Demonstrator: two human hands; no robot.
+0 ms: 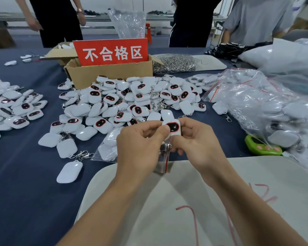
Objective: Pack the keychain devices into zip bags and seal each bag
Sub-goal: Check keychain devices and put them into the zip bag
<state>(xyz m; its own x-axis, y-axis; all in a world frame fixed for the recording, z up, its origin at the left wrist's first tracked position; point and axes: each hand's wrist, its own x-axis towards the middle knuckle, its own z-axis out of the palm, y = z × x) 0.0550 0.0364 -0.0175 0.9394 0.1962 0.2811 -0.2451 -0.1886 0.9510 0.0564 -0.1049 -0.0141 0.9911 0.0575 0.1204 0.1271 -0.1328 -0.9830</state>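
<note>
You hold one keychain device [172,127] upright between both hands, screen toward you, just above the pale mat [256,183]. Your left hand [140,144] pinches its left edge with thumb and curled fingers. Your right hand [197,144] curls round its right side and underside, fingers closed on it. The clear zip bag [163,165] with its red seal strip hangs below, seemingly caught in your fingers so its mouth sits under the device's metal clip; whether the clip is inside yet cannot be told. The loose pile [132,100] lies ahead within reach and the filled bags [256,107] lie to your right, probably to keep done and undone apart.
</note>
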